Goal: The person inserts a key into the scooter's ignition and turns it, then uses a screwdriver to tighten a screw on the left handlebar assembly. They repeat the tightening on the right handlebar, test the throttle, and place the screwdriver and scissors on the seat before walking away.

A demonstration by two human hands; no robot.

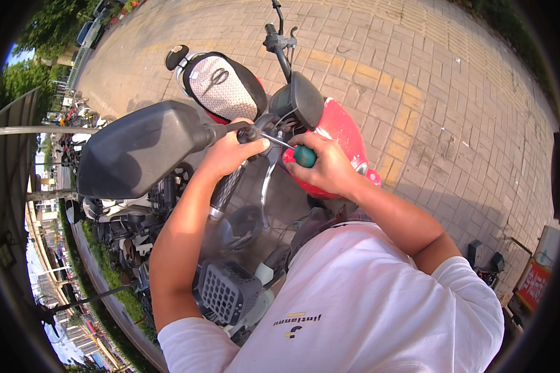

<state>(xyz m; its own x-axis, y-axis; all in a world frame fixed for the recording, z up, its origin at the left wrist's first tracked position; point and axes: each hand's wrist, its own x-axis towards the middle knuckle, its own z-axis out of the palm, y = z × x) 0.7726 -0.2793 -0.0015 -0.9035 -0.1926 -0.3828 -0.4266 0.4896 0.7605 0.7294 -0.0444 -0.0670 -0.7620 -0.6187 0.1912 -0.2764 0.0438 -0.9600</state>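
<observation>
My left hand (233, 150) is closed around the mirror stem and bracket (251, 131) on a red scooter's handlebar, beside a large black mirror (134, 152). My right hand (317, 165) grips a screwdriver by its green handle (305, 156); its metal shaft angles up-left to the bracket near my left thumb, where the tip is too small to make out. A silver brake lever (269, 186) hangs below, beside the patterned handlebar grip (225, 198). The black display housing (303, 99) and the red front panel (340, 127) lie beyond my right hand.
A padded seat (230, 96) with dark scissors (216, 79) on it stands beyond the handlebar, near the far grip (270, 34). A grey basket (227, 295) is below left. Parked two-wheelers (84, 118) line the left. Brick paving (442, 118) extends right toward a red sign (532, 283).
</observation>
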